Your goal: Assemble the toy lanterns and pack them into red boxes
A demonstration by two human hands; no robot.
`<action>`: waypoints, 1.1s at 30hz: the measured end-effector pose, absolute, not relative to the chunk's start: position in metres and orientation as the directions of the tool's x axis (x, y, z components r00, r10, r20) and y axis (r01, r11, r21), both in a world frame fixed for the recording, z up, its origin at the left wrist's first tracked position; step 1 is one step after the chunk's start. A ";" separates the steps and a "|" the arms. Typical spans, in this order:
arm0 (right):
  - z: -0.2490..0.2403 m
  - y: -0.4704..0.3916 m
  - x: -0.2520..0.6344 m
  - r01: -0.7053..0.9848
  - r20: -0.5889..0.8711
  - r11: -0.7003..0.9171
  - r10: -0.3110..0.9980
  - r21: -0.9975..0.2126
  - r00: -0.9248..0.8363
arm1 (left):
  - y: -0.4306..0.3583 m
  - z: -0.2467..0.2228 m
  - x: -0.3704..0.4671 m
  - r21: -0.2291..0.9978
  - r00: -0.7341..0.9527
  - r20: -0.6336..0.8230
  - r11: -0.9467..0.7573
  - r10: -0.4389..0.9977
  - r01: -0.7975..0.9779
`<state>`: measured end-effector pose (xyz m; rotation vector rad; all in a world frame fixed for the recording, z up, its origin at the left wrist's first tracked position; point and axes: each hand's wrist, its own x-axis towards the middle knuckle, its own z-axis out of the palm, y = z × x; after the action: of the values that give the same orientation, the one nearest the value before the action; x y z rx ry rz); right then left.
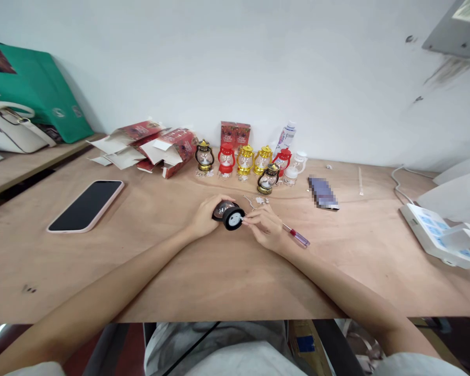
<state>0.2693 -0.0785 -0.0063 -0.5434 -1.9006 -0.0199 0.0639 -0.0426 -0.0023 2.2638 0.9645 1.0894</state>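
My left hand [208,215] is wrapped round a small black lantern [227,211], which lies tilted with its round base turned toward me. A white disc shows inside the base. The fingertips of my right hand [265,225] are pinched together at the right edge of this base; what they hold, if anything, is too small to name. A screwdriver [298,238] with a clear and red handle lies on the wooden table [203,282], just right of my right hand. Small loose pieces [260,200] lie behind that hand.
Several small lanterns [245,161] in red, gold, white and dark bronze stand near the wall. Opened red boxes [176,149] lie at the back left. A phone [86,206] rests at the left, a power strip [438,234] at the right.
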 end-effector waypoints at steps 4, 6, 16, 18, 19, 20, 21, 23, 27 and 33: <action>-0.006 -0.081 0.270 0.419 0.872 0.900 0.300 -0.124 -0.388 | -0.044 -0.001 0.065 0.584 0.474 0.489 -0.678 0.732 0.446; -0.006 -0.082 0.271 0.451 0.862 0.888 0.300 -0.094 -0.410 | -0.045 -0.002 0.065 0.575 0.482 0.491 -0.686 0.725 0.446; -0.010 -0.081 0.270 0.381 0.861 0.924 0.177 0.021 -0.477 | -0.045 -0.003 0.065 0.560 0.496 0.497 -0.700 0.712 0.443; -0.009 -0.082 0.270 0.373 0.851 0.926 0.150 0.056 -0.503 | -0.045 -0.002 0.064 0.563 0.496 0.498 -0.700 0.711 0.440; -0.008 -0.083 0.271 0.378 0.843 0.923 0.144 0.075 -0.518 | -0.045 -0.002 0.064 0.564 0.495 0.498 -0.700 0.712 0.439; -0.007 -0.084 0.271 0.390 0.831 0.916 0.143 0.094 -0.537 | -0.045 -0.002 0.064 0.564 0.495 0.497 -0.699 0.713 0.440; -0.006 -0.084 0.271 0.408 0.820 0.906 0.149 0.110 -0.552 | -0.045 -0.002 0.064 0.564 0.496 0.495 -0.698 0.714 0.441; -0.005 -0.086 0.272 0.441 0.808 0.888 0.164 0.129 -0.566 | -0.045 -0.003 0.064 0.560 0.497 0.497 -0.700 0.711 0.443; -0.007 -0.085 0.273 0.450 0.822 0.887 0.178 0.103 -0.540 | -0.045 -0.004 0.064 0.556 0.496 0.500 -0.702 0.710 0.445; -0.015 -0.080 0.275 0.427 0.845 0.902 0.180 0.063 -0.504 | -0.046 -0.003 0.065 0.558 0.492 0.496 -0.697 0.715 0.450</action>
<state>0.2754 -0.0801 -0.0146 -0.4352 -2.1039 -0.3260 0.0647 -0.0455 -0.0029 2.3863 0.9739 1.0381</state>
